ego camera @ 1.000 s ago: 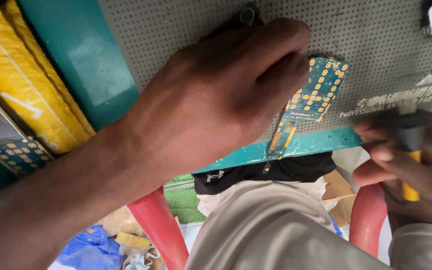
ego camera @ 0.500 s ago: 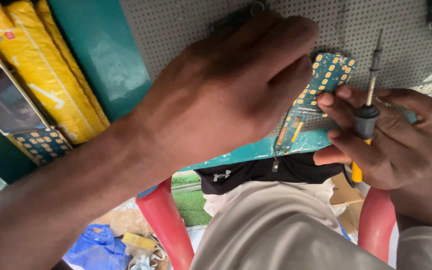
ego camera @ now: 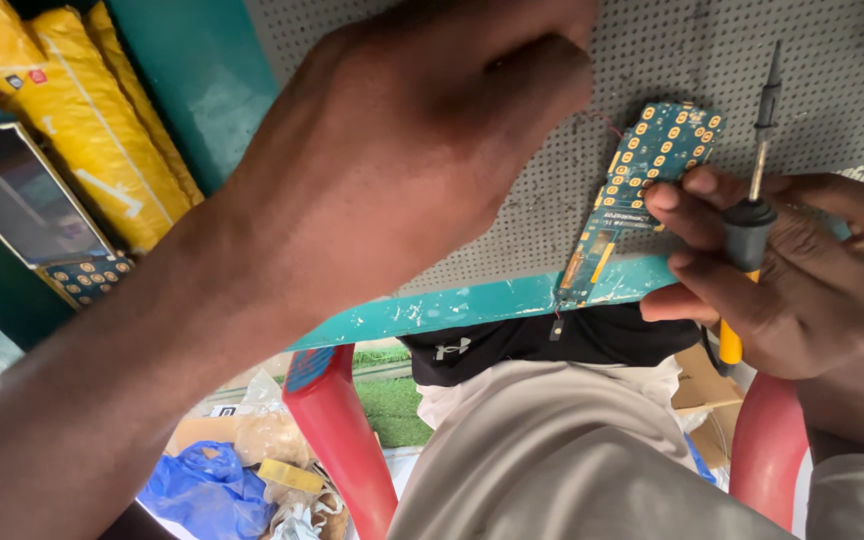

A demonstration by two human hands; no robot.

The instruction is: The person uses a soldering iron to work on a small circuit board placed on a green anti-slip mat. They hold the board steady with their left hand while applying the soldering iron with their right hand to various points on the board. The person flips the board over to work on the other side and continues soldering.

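A long blue circuit board (ego camera: 642, 190) with gold pads lies on the grey perforated mat (ego camera: 672, 60), its lower end hanging over the teal table edge (ego camera: 452, 312). My right hand (ego camera: 802, 270) grips a soldering iron (ego camera: 749, 225) with a black and yellow handle, tip pointing up and away, and its fingertips touch the board's right side. My left hand (ego camera: 422, 150) reaches across the mat in a loose fist just left of the board; what it holds, if anything, is hidden under the fingers.
Yellow wrapped rolls (ego camera: 82, 140) stand at the left beside a phone-like device (ego camera: 22, 215) with a keypad. Red chair arms (ego camera: 337, 440) frame my lap. A blue bag (ego camera: 207, 490) and scraps lie on the floor below.
My right hand has come up from below the table edge with the soldering iron and now touches the board's right side. My left hand shifted up and slightly left, uncovering more of the board.
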